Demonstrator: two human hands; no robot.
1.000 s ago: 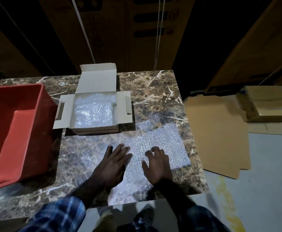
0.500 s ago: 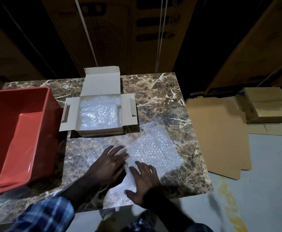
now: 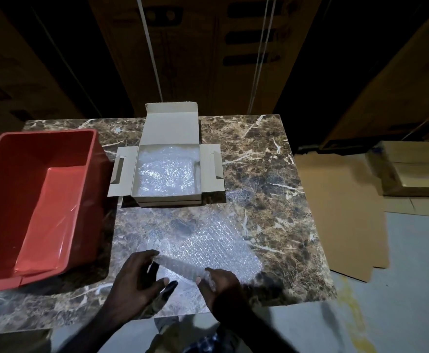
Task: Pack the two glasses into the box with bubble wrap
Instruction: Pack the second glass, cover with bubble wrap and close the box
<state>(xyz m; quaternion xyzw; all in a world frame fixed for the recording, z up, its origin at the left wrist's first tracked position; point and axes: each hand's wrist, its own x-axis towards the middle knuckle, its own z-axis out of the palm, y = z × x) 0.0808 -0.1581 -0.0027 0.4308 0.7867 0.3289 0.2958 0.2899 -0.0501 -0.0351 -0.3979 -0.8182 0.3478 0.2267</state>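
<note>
Left hand [image 3: 136,278]: my fingers curl round the left end of a rolled bubble wrap edge.
Right hand [image 3: 219,285]: my fingers pinch the roll's right end.
Bubble wrap sheet [image 3: 216,247]: on the desk [image 3: 272,174], near edge rolled up.
Box [image 3: 167,171]: open, lined with bubble wrap, behind the sheet.
Red bin [image 3: 38,200]: left of the box.

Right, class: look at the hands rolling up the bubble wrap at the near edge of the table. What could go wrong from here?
1. The bubble wrap sheet lies close to the marble table near edge, where the left hand and right hand lift its rolled part; a slip could drop it to the floor.
2. The roll looks loose, so it may unroll if released.
3. The box already holds bubble wrap, so this bundle may fit tightly.
</note>
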